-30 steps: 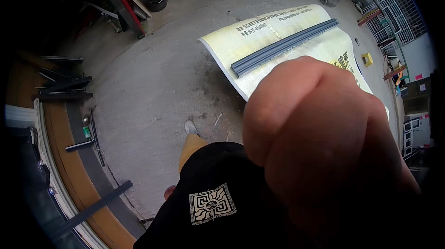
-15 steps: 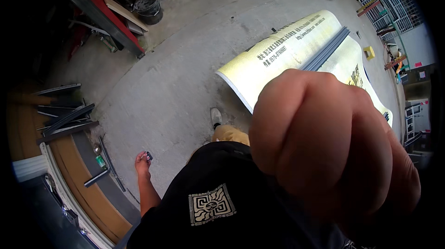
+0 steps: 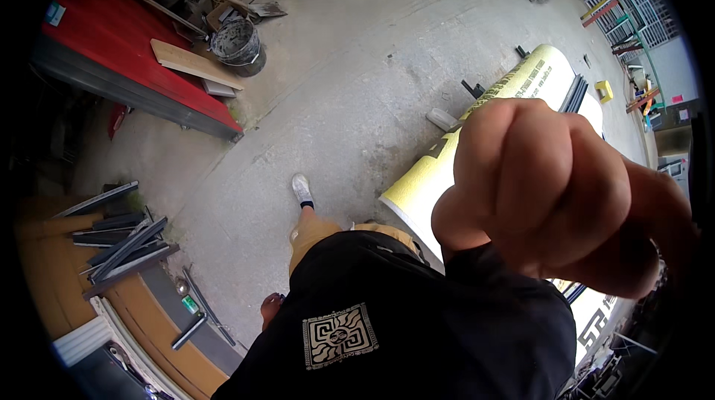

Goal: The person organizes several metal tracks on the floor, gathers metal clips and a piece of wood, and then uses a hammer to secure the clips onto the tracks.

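My right hand [image 3: 555, 191] is a closed fist held very close to the camera at the right, and nothing shows inside it. It covers part of a long yellow-and-white printed sheet [image 3: 521, 83] lying on the concrete floor, with a dark metal strip [image 3: 574, 93] on its far end. My left hand [image 3: 270, 309] hangs low beside my black shirt [image 3: 387, 325], mostly hidden by it, so its fingers are unclear. One foot in a white shoe [image 3: 301, 190] is stepped forward on the floor.
A red metal sheet [image 3: 112, 42], a wooden plank [image 3: 195, 63] and a dirty bucket [image 3: 237, 46] lie at the upper left. Several dark metal strips [image 3: 123, 240] rest on a brown board [image 3: 141, 310] at the lower left. A pale block [image 3: 445, 118] sits by the sheet.
The view has swung left, so the printed sheet now lies further right. My fist has stayed close to the camera. My left arm has dropped behind my shirt.
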The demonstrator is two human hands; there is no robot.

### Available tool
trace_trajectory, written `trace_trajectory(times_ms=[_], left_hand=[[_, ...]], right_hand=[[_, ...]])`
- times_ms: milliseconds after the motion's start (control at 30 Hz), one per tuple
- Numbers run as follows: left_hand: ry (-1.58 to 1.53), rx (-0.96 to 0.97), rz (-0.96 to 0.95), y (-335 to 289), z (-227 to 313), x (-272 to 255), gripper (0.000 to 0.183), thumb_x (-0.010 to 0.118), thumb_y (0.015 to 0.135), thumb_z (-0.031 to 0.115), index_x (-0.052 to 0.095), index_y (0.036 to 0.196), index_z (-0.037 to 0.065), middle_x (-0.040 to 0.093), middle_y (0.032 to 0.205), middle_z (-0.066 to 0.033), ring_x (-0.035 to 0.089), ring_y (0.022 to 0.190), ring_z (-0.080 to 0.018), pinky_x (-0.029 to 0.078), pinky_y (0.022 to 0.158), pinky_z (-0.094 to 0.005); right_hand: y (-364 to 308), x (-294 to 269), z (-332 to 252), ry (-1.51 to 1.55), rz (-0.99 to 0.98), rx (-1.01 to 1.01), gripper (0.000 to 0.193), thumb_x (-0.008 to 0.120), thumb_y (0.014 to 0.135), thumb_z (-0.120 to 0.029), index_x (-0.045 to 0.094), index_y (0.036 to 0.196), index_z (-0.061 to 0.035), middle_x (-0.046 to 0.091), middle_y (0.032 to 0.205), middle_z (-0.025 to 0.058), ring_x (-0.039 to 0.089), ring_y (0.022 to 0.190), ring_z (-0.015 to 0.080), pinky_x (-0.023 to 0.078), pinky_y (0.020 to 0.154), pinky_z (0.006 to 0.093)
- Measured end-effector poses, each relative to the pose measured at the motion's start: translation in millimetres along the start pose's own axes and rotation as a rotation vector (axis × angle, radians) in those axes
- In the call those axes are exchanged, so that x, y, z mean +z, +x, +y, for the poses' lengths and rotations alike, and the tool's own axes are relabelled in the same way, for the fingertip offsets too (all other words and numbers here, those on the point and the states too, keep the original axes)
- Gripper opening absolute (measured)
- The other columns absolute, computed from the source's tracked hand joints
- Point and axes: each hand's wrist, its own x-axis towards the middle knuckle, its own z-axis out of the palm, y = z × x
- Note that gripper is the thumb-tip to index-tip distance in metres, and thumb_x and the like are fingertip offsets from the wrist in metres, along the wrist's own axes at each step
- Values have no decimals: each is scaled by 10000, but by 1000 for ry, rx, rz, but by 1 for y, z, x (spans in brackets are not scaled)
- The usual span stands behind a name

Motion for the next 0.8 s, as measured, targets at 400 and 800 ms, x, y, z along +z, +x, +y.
trace_trajectory(times_ms=[400, 800], left_hand=[[-328, 227, -488, 177, 600, 66, 465, 666, 1061, 81, 553, 1512, 93, 693, 1207, -15, 669, 1087, -118, 548, 987, -298], [-530, 519, -1026, 99, 1021, 346, 351, 586, 1115, 100, 545, 1460, 57, 688, 1271, -70, 686, 1168, -181, 545, 1042, -339]], right_hand=[[55, -65, 276, -296, 458, 861, 275, 502, 1144, -228, 707, 1215, -58, 586, 870, -1, 544, 833, 105, 485, 778, 298], [222, -273, 416, -279, 509, 497, 442, 528, 1161, -353, 714, 1338, 7, 769, 1237, 141, 684, 1236, 233, 510, 1070, 358]])
